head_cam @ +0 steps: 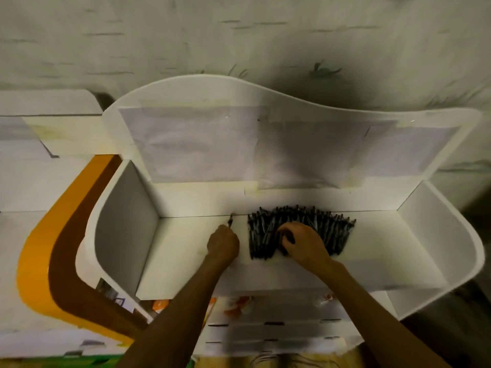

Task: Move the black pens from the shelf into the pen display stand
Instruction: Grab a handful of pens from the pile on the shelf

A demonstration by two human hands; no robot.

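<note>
The right hand (301, 241) makes the working grip: its fingers are curled down into the pile of black pens (300, 229), and they seem closed around a few barrels at the near edge, though how many cannot be told. The pile spreads from this grip to both sides and away from the person, lying flat on the white shelf (186, 251). The pens lie roughly parallel, their long axes running from near to far, so the grip crosses the barrels and a lift would bring them up side by side. Just to the left of the pile, apart from it, the left hand (223, 244) is curled round a single pen (230, 220), whose tip sticks out beyond the knuckles toward the shelf's back panel (202, 144). The right hand is plainly the nearer one to the pile; the left already has its pen. Nearer the person and lower than both grips sits a slotted white surface (279, 330), likely the pen display stand, so by my judgement the coming move pulls back and down from the shelf.
</note>
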